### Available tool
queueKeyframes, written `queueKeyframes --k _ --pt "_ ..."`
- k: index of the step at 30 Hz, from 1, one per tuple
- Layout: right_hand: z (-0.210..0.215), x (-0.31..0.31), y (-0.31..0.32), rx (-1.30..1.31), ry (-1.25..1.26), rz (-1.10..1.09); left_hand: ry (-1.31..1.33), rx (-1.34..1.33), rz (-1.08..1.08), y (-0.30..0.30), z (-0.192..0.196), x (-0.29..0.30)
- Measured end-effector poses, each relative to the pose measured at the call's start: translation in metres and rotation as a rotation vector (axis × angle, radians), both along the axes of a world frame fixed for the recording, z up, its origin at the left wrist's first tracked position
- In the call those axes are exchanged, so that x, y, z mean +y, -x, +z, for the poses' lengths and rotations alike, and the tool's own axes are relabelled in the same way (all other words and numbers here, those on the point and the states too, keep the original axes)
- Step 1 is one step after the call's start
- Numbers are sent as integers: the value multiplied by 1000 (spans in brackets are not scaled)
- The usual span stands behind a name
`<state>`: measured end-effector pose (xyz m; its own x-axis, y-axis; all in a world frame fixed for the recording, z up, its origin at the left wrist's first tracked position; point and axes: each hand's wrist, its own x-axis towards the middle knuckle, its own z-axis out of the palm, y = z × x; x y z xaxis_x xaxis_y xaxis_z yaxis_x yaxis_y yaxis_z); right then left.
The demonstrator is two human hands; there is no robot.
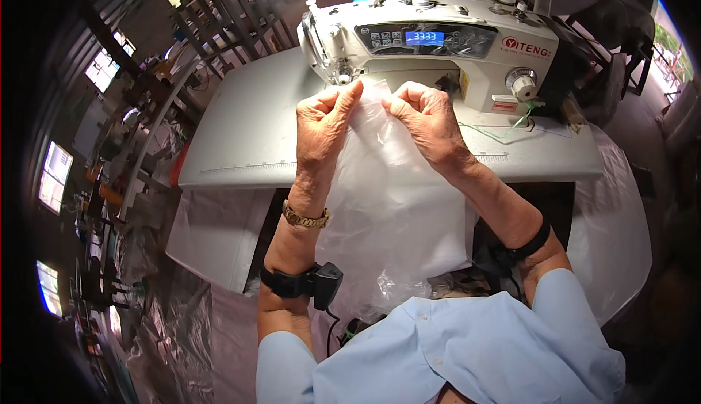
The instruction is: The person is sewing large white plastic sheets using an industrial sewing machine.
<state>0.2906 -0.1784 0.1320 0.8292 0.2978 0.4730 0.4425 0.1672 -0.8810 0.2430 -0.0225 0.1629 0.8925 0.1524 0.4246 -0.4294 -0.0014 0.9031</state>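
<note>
A sheet of thin, translucent white plastic film [394, 185] hangs from both my hands and drapes over the table's front edge toward my lap. My left hand [325, 123] pinches one upper corner between thumb and fingers, just below the needle area of a white sewing machine [467, 75]. With fingers curled, my right hand [427, 115] grips the film's other upper corner, a short way to the right. The film's top edge spans the small gap between the hands. Whether it touches the presser foot I cannot tell.
The pale sewing table [241, 126] has a ruler scale along its front edge. Green thread [500, 137] trails beside the machine's handwheel [522, 84]. More plastic film [610, 236] hangs at the right, and another sheet [219, 229] hangs at the left. Metal racks [226, 13] stand behind.
</note>
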Motion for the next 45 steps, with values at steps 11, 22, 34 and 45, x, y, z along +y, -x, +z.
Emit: queueKeyframes --k 11,22,34,45 --pt "11 2 12 -44 -40 -12 -241 44 10 7 12 25" --pt "9 3 14 24 -60 45 -766 -428 323 14 26 31" --pt "8 6 14 9 -68 83 -189 -54 -65 4 21 27" --pt "10 4 13 12 -60 136 -340 199 -82 5 19 30"
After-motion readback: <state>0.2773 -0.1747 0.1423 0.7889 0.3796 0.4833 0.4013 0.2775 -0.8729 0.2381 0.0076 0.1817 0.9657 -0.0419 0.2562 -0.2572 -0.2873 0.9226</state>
